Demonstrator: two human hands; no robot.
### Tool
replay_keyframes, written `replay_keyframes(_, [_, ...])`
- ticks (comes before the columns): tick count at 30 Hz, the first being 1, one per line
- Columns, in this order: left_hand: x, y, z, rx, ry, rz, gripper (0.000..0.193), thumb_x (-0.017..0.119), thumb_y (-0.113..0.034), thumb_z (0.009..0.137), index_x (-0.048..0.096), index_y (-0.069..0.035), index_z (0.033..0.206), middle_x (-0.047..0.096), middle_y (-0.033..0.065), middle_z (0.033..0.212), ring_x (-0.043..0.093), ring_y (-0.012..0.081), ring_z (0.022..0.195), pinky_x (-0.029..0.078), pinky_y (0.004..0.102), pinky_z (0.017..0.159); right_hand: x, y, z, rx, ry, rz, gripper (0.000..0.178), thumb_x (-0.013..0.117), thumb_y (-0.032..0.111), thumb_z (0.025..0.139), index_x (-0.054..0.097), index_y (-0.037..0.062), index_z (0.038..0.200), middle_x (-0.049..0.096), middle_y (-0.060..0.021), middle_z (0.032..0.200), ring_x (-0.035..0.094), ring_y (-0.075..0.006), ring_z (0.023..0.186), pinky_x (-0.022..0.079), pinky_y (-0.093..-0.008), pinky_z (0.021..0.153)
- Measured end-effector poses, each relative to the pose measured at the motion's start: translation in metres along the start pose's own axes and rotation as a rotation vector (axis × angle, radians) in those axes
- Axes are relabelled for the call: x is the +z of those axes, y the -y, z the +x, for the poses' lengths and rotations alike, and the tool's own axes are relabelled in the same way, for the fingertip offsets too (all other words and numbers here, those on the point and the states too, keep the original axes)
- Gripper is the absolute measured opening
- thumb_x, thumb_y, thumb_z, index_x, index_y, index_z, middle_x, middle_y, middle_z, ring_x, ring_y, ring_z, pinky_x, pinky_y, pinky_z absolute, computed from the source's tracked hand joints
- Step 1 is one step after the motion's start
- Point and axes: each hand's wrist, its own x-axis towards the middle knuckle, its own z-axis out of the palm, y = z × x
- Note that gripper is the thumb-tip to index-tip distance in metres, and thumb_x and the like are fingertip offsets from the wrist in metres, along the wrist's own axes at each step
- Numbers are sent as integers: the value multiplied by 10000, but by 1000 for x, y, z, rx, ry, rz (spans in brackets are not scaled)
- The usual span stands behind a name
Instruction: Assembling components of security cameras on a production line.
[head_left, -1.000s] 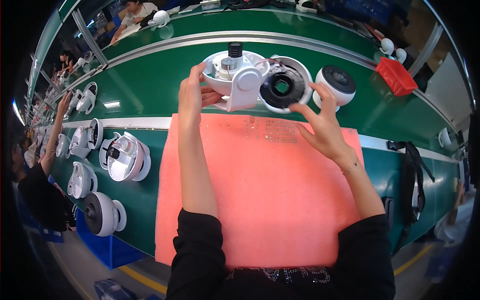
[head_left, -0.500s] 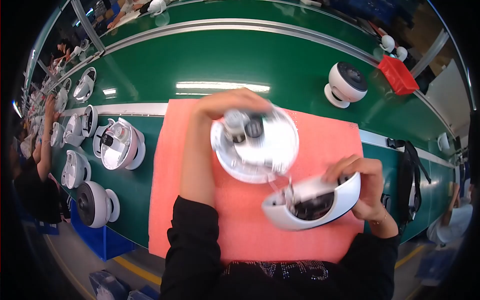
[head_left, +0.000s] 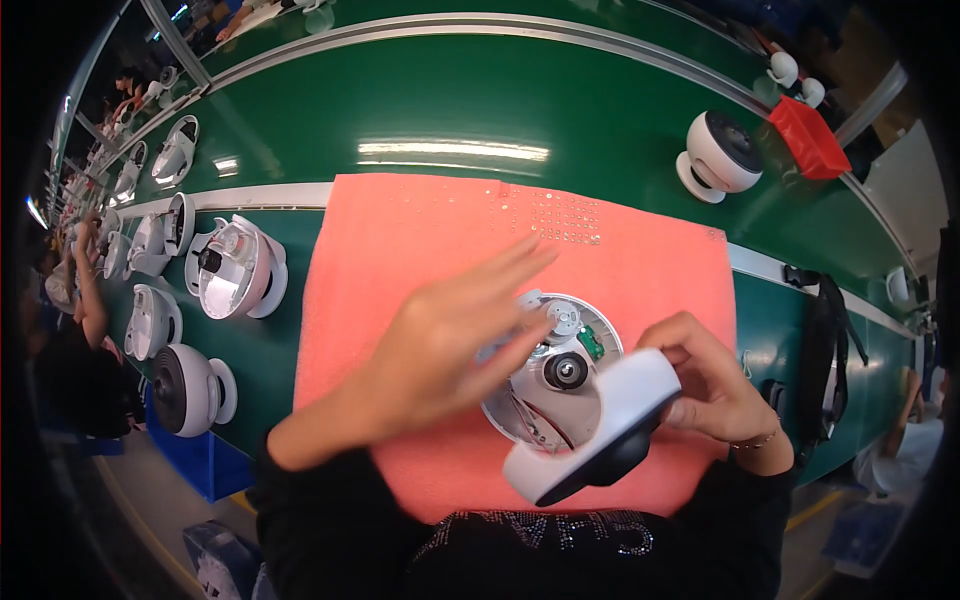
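A white round housing [head_left: 590,405] lies open side up on the pink foam mat [head_left: 370,230]. Inside it are a silver motor, a black round part, a small green board and thin wires. My right hand [head_left: 705,375] grips the upper right end of a white curved shell with a dark front [head_left: 610,430], fingers closed round its edge. This shell is held tilted over the near right side of the housing and hides that part. Somewhat blurred, my left hand [head_left: 455,335] reaches over the housing's left edge with its fingers stretched out, apparently holding nothing. Whether it touches the rim I cannot tell.
Several small screws [head_left: 570,215] lie toward the mat's far edge. An assembled white fan-like unit [head_left: 720,155] and a red bin [head_left: 810,138] stand at far right. Opened housings [head_left: 240,268] and another unit [head_left: 190,390] line the left. A black strap [head_left: 825,360] lies at right.
The housing has come down onto the mat, nearer and to the right, and my left hand has let go of it. My right hand has turned the shell so its dark front faces toward me.
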Motion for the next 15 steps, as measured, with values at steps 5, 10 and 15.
replay_keyframes(5, [5,-30,-74,-30,149,65,300,669,-48,629,599,58,901,472,255,1213,433,473,1127,427,495,894,9,-4,19,83,-120,165,377,552,91,871,356,8,1182,528,-102,1110,503,-136,1044,413,-271,870])
replay_keyframes(10, [0,-29,-73,-76,175,249,273,652,-95,630,616,16,876,436,270,1241,402,498,1142,410,507,904,15,-8,35,167,-141,74,315,542,117,884,399,-4,1138,556,-104,1069,553,-122,979,464,-245,817])
replay_keyframes(15, [-11,-25,-65,-250,155,1,258,651,-136,676,627,2,893,425,295,1243,406,482,1148,430,474,878,6,-13,38,130,-190,6,292,562,127,873,422,-15,1086,569,-103,1000,578,-135,921,492,-246,759])
